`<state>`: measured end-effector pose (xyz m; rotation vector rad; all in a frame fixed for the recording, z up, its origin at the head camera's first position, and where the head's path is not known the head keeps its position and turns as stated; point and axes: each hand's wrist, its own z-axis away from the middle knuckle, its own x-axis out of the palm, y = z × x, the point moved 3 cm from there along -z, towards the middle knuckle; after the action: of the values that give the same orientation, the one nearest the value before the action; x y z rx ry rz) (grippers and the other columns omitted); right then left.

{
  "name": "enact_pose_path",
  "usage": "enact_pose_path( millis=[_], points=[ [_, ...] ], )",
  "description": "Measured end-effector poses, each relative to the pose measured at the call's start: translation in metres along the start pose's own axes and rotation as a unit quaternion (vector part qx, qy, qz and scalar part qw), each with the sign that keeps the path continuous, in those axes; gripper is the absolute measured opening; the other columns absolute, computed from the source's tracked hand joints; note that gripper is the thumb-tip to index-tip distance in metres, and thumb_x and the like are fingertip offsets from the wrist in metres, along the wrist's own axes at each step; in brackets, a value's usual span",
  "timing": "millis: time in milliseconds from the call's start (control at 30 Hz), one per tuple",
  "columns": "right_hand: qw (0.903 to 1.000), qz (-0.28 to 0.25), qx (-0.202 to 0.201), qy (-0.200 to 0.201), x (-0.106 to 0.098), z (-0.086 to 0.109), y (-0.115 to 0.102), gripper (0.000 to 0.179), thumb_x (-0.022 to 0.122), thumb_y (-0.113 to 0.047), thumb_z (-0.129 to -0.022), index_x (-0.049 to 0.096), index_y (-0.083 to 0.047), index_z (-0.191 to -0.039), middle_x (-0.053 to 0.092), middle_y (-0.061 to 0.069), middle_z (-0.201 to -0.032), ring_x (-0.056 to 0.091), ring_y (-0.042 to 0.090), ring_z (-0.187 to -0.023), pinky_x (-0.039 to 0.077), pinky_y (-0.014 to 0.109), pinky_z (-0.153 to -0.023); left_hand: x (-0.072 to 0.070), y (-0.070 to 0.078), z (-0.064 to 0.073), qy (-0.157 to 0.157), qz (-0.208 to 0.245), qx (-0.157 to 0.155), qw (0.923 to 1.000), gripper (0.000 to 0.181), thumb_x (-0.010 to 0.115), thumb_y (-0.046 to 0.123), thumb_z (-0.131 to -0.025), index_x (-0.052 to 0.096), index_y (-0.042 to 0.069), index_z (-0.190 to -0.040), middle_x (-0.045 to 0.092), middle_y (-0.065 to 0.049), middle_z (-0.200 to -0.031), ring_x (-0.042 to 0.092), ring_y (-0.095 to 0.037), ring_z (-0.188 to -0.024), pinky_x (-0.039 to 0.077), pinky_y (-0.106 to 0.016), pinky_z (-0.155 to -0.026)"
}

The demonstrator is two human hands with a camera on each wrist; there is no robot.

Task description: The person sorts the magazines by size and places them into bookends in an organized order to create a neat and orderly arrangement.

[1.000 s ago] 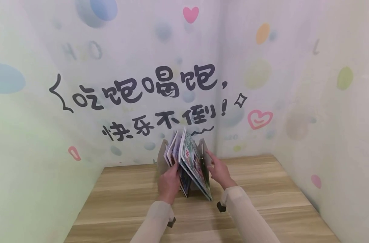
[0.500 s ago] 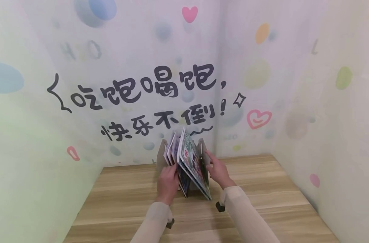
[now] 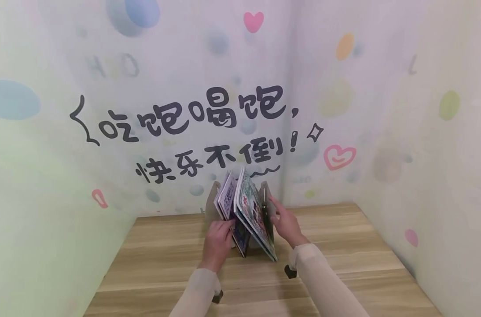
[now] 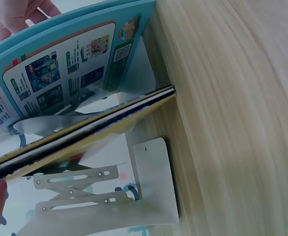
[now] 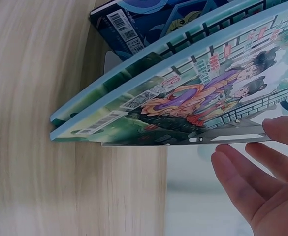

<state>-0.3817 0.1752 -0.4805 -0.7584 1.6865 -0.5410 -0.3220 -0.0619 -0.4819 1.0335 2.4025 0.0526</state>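
Observation:
A grey metal expanding bookend with a lattice of linked bars stands on the table. Between its upright plates, two green-edged picture books lean to one side. Left of them are several thinner books, one with a purple cover. My left hand pinches the near edges of the thin books, fingertips on both sides. My right hand holds the bookend's right plate, thumb on the inner bars and fingers outside, as the right wrist view shows. Much of the bookend's base is hidden behind the books.
The wood-grain table extends on both sides of the books. Right behind the bookend rises a white wall with printed writing and coloured shapes. Side walls stand close to the table's left and right edges.
My left hand has shifted slightly down and left from the books' upper part. More of the purple cover shows, and the gap beside the green-edged books looks wider. My right hand stays in place.

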Motion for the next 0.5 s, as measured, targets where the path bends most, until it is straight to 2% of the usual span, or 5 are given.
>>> enact_pose_path(
  millis=[267, 400, 500],
  points=[
    [0.9997, -0.001, -0.021, 0.009, -0.002, 0.005, 0.003, 0.066, 0.062, -0.005, -0.093, 0.037, -0.027, -0.151, 0.056, 0.020, -0.134, 0.066, 0.033, -0.101, 0.052, 0.051, -0.084, -0.006, -0.005, 0.009, -0.020, -0.018, 0.015, 0.9995, 0.031, 0.076, -0.001, -0.075, 0.072, 0.007, -0.105, 0.070, -0.003, -0.096, 0.060, -0.020, -0.088, 0.053, -0.033, -0.076],
    [0.9978, 0.015, -0.058, 0.027, -0.003, 0.013, 0.006, 0.064, 0.064, -0.010, -0.093, 0.039, -0.023, -0.150, 0.055, 0.018, -0.135, 0.064, 0.034, -0.105, 0.049, 0.054, -0.087, -0.010, -0.006, 0.013, -0.032, -0.029, 0.025, 0.9988, 0.031, 0.075, 0.003, -0.075, 0.072, 0.006, -0.105, 0.071, -0.004, -0.100, 0.061, -0.022, -0.090, 0.053, -0.034, -0.078],
    [0.9926, 0.036, -0.103, 0.053, -0.006, 0.023, 0.008, 0.061, 0.067, -0.015, -0.093, 0.043, -0.020, -0.148, 0.054, 0.016, -0.137, 0.058, 0.037, -0.113, 0.046, 0.057, -0.092, -0.014, -0.007, 0.016, -0.050, -0.033, 0.032, 0.9977, 0.034, 0.077, 0.005, -0.074, 0.072, 0.005, -0.107, 0.070, -0.007, -0.105, 0.061, -0.024, -0.094, 0.052, -0.037, -0.082]
  ],
)
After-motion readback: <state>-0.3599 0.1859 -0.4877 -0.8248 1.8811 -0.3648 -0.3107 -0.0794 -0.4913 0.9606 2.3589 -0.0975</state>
